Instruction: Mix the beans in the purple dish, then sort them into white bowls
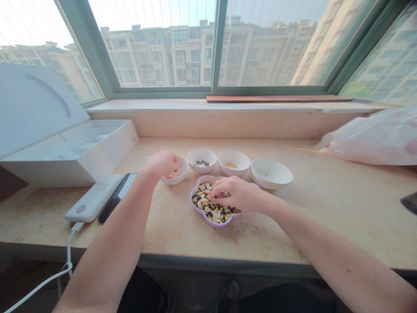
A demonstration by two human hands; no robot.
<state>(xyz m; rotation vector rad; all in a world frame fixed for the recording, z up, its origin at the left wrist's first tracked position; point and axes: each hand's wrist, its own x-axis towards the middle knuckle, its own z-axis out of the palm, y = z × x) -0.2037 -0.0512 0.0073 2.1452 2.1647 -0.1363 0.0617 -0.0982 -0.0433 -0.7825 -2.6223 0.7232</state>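
Observation:
My left hand (160, 165) hangs curled over a small white bowl (183, 168), which holds pale pinkish pieces. The fingers hide part of that bowl and whatever they may hold. My right hand (236, 194) reaches into a lilac-rimmed, flower-shaped dish (203, 220), its fingertips among a mix of dark beans, yellow split peas and pale flakes (205, 208). Behind these stand a white bowl of dark seeds (201, 153), a white bowl of yellow grains (233, 158) and a larger white bowl (270, 173) with only specks inside.
Everything stands on a beige stone windowsill (260, 234). An open white box (68, 161) is at the left, with a white power bank (93, 198) on a cable and a phone (115, 198) before it. A pink plastic bag (371, 139) lies right, below the window (215, 48).

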